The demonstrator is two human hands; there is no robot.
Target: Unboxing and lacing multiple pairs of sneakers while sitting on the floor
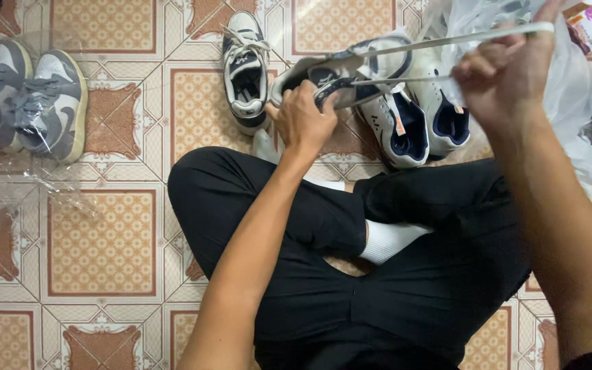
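I sit cross-legged on a tiled floor. My left hand grips a white and navy sneaker, held above my knees. My right hand is closed on the two white shoelace ends, pulled taut up and to the right from the shoe. The lace runs from the shoe's eyelets to my right fingers.
A matching laced sneaker stands on the floor to the left. Two more white and navy sneakers lie behind my knee. A grey pair sits at far left with clear plastic film. Plastic bags pile at right.
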